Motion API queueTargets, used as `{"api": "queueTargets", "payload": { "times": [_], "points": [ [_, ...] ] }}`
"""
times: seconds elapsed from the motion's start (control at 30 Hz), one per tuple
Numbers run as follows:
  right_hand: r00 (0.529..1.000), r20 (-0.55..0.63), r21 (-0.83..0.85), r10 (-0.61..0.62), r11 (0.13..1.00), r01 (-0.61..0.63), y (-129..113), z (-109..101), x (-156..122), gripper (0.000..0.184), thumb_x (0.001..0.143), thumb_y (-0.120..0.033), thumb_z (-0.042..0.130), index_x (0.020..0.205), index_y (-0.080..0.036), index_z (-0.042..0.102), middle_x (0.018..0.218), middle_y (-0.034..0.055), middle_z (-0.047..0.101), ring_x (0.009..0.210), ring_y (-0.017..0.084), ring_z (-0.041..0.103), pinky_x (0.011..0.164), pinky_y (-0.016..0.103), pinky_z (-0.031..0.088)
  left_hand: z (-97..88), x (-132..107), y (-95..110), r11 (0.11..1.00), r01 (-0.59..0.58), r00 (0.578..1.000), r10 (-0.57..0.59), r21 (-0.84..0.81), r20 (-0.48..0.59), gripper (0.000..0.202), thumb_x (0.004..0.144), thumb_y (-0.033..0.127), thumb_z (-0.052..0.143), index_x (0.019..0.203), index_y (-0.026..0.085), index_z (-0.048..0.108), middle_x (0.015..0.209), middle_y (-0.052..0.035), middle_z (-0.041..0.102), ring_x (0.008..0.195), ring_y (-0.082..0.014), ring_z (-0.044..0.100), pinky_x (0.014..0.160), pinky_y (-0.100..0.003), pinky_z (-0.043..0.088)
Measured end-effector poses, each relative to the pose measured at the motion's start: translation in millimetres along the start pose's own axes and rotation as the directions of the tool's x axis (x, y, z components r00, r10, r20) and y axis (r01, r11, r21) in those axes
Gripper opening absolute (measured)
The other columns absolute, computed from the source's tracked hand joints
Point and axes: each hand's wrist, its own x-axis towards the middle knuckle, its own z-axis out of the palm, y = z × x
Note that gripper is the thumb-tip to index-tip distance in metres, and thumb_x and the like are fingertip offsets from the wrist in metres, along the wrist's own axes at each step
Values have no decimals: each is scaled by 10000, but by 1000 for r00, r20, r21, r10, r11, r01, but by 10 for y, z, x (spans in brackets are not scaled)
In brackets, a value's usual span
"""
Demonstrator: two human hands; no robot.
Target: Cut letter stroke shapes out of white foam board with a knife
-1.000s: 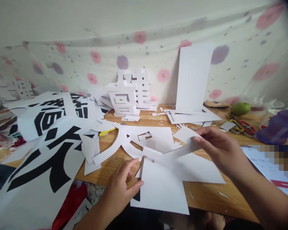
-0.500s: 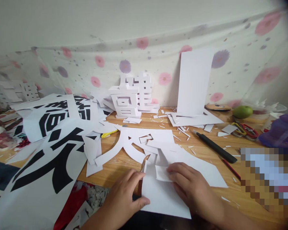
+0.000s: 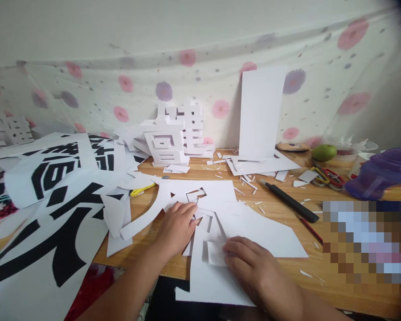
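White sheet under right hand; long axis running front-to-back.

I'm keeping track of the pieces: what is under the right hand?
A small white piece shows at the left edge of the right hand, above a larger white sheet that runs beneath both. What the hand covers, including the piece's far end, cannot be seen.

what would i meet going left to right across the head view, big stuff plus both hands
Sheet with large black strokes → yellow tool → left hand → small white paper piece → right hand → green fruit → purple container
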Motion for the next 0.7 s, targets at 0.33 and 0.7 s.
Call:
{"api": "queueTargets", "payload": {
  "times": [0.33,0.7],
  "points": [
    [998,-66,38,-7,999,10,-7,13,31,159,936,-130,505,963,-168,657,1024,79,726,981,203,655,914,307,552,73,-30,-66,999,-38,997,38,-5,-74,275,876,132,482,1079,163,665,1116,-83,715,997,-246,611,893,-437,498],
    [997,-72,-15,-35,999,34,105,117,-86,185,944,-171,506,928,-225,682,1022,38,758,1013,199,696,991,293,531,80,-57,-39,999,-41,993,43,18,-106,277,854,76,437,939,207,665,1123,-32,731,947,-242,638,808,-427,495]
  ]
}}
